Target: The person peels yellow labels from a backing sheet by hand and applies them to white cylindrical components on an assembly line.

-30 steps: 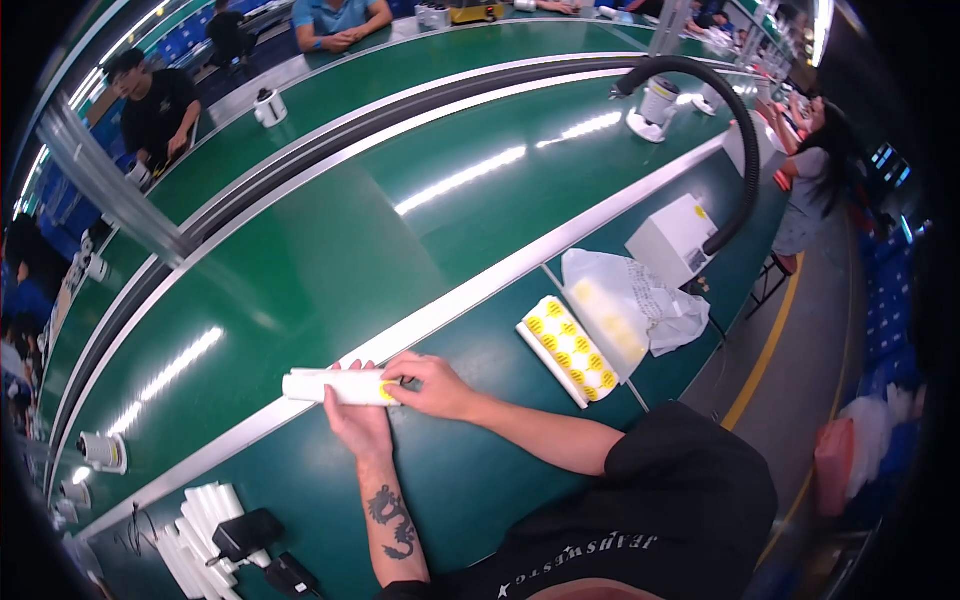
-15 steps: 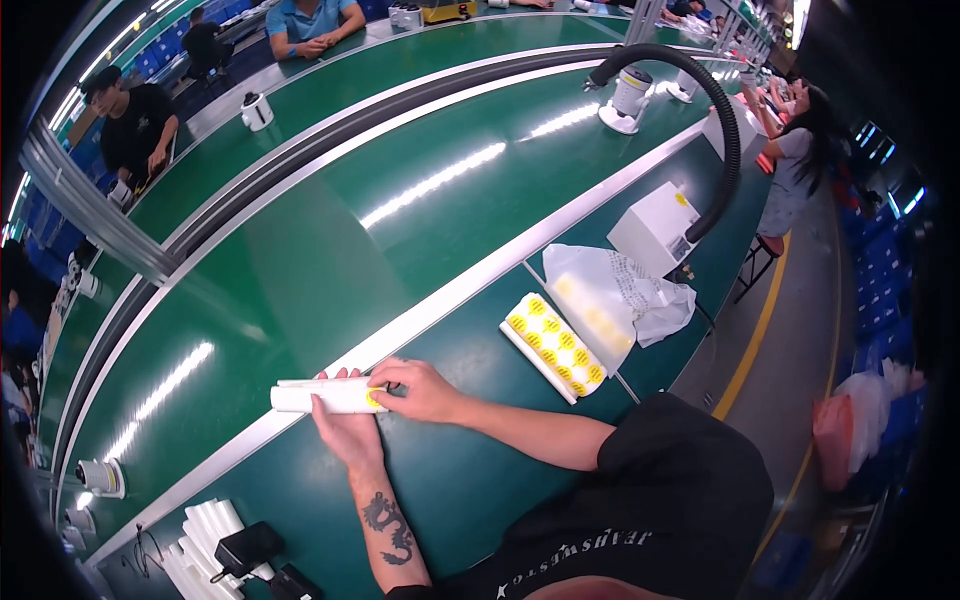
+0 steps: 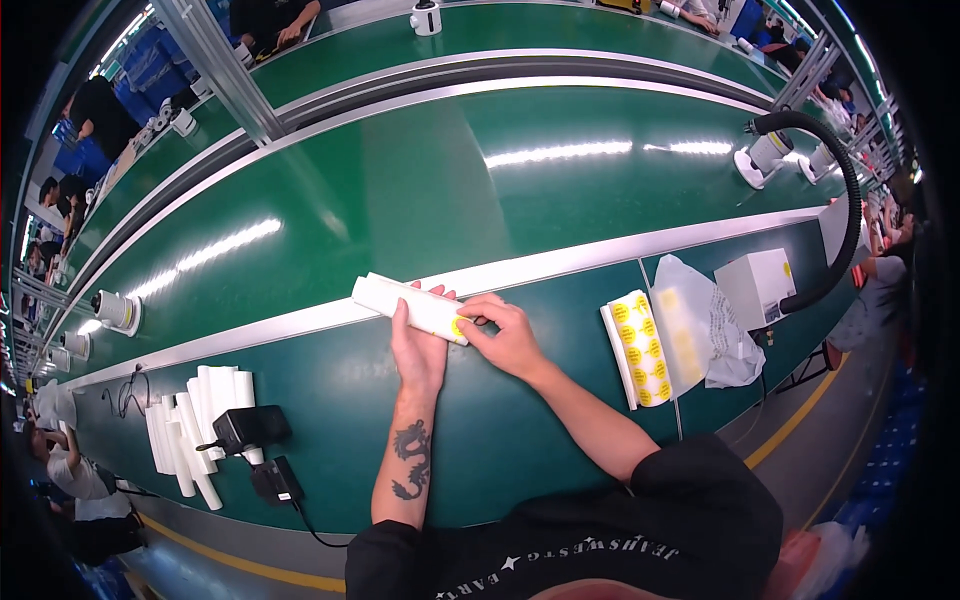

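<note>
A long white folded piece (image 3: 395, 298), apparently paper, lies slantwise over the near metal edge of the conveyor. My left hand (image 3: 420, 352) grips it from below, thumb on top and fingers curled round the far side. At its right end sits a round yellow sticker (image 3: 459, 326). My right hand (image 3: 508, 340) pinches there, thumb and fingertips closed on the sticker and the paper's end. To the right of that hand, a sheet of round yellow stickers (image 3: 640, 350) rests on the dark green table, partly rolled along its left side.
Beside the stickers are a crumpled plastic bag (image 3: 715, 345) and a white box (image 3: 755, 285) under a black flexible hose (image 3: 852, 190). At left lie several white folded pieces (image 3: 185, 430) and black power adapters (image 3: 250, 428). White devices (image 3: 118, 312) stand on the green conveyor (image 3: 430, 200); people sit beyond.
The view has swung left, bringing the left-hand pile fully into sight. The white piece now tilts down toward its right end. Both hands keep their hold, the right still at the sticker.
</note>
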`<act>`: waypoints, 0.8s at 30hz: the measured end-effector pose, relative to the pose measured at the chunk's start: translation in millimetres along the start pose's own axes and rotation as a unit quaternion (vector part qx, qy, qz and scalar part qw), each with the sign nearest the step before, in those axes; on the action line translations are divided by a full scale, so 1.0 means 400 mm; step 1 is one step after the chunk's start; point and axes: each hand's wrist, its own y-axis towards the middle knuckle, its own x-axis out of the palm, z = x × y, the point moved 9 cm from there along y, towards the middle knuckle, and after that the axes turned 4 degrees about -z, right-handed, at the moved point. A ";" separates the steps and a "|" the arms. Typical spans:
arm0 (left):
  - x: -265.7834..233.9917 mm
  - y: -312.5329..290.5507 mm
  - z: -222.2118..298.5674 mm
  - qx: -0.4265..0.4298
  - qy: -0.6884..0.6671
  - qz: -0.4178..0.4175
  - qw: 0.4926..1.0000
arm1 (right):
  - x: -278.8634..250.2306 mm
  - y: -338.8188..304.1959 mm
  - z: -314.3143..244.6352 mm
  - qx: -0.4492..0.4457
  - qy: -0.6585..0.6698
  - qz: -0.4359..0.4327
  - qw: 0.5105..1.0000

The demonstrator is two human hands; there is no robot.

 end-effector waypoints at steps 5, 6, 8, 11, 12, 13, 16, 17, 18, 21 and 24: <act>0.001 0.001 -0.001 0.000 0.006 0.003 1.000 | -0.004 0.002 -0.004 -0.001 -0.003 -0.002 1.000; 0.001 0.001 -0.002 -0.001 0.009 0.000 1.000 | -0.005 0.002 -0.005 -0.002 -0.005 -0.001 1.000; 0.002 0.001 -0.002 -0.001 0.011 0.000 1.000 | -0.007 0.002 -0.006 -0.003 -0.006 -0.001 1.000; -0.002 0.004 -0.003 0.001 0.007 -0.010 1.000 | -0.005 0.002 -0.006 -0.002 -0.001 0.000 1.000; 0.000 0.005 -0.004 0.002 0.001 -0.019 1.000 | -0.006 0.002 -0.007 -0.005 -0.004 0.002 1.000; 0.000 0.005 -0.002 0.002 0.001 -0.019 1.000 | -0.007 0.001 -0.007 -0.007 -0.008 0.004 1.000; -0.003 0.004 -0.003 -0.001 0.002 -0.007 1.000 | -0.005 0.004 -0.007 -0.007 -0.006 0.003 1.000; -0.006 0.006 -0.004 -0.001 0.000 -0.010 1.000 | -0.004 0.005 -0.009 -0.009 -0.005 0.002 1.000; -0.007 0.008 -0.004 -0.001 -0.003 -0.013 1.000 | -0.004 0.006 -0.011 -0.008 -0.004 0.002 1.000; 0.002 0.007 -0.006 -0.006 0.002 -0.007 1.000 | -0.008 0.006 -0.006 -0.007 -0.004 0.005 1.000; -0.001 0.007 -0.004 -0.006 -0.001 -0.006 1.000 | -0.006 0.006 -0.009 -0.007 -0.009 0.004 1.000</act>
